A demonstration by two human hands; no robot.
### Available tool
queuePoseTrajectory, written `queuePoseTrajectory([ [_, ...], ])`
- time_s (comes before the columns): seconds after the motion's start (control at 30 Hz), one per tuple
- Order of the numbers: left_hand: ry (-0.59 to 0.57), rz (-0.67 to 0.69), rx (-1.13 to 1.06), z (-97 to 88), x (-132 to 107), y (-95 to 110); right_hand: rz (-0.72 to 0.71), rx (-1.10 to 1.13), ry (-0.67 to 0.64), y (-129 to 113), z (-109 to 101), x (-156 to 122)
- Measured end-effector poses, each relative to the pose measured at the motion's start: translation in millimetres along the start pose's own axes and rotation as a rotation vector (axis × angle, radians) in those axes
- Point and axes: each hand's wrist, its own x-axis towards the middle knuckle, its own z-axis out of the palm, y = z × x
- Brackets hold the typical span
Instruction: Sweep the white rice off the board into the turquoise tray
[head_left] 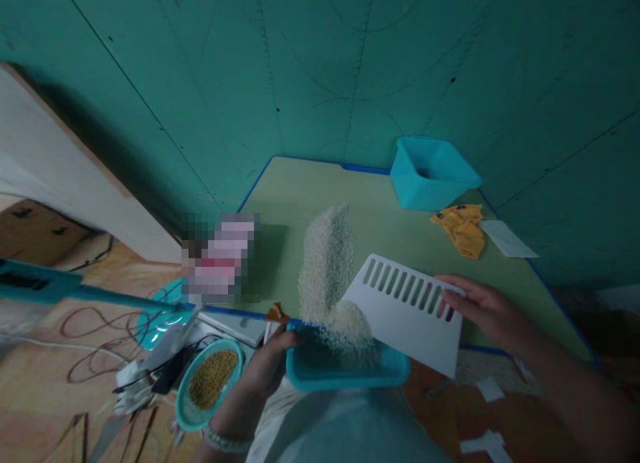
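Note:
My left hand grips the left rim of a turquoise plastic bin, held just below the near edge of the table. In my right hand is a white slotted plastic board, held tilted by its right end. Its left edge meets a heap of white rice-like grains on the tabletop. Part of the grain spills over the table edge into the bin. My left fingertips are partly hidden behind the rim.
A second turquoise bin stands at the back right, with a yellow cloth and a white sheet beside it. A pixelated pink object is at the left. On the floor, a turquoise bowl holds yellowish grains near loose cables.

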Motion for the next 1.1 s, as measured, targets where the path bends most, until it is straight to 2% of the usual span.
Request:
queuePoseTrajectory([
  [0.27,-0.003,0.009,-0.035,0.0,0.6,-1.8,-0.096,-0.192,0.097,-2.3,-10.2,-21.4],
  [0.4,-0.001,0.005,-0.028,-1.9,1.9,-2.4,-0.151,-0.233,0.171,-4.1,-20.2,-13.4],
  [0.57,-0.021,0.030,-0.047,-4.1,1.3,-1.3,-0.240,-0.065,0.328,-5.0,-31.7,35.0],
  [0.73,-0.032,0.043,-0.048,-6.8,-1.4,-0.2,-0.314,0.030,0.404,-7.8,-34.3,94.4],
  [0.9,-0.004,0.070,-0.056,-8.5,-2.5,1.0,-0.302,-0.127,0.477,-26.5,-15.0,132.1],
  [1.1,0.005,0.090,-0.083,-11.8,-4.4,1.2,-0.293,-0.133,0.394,-47.3,9.6,164.2],
])
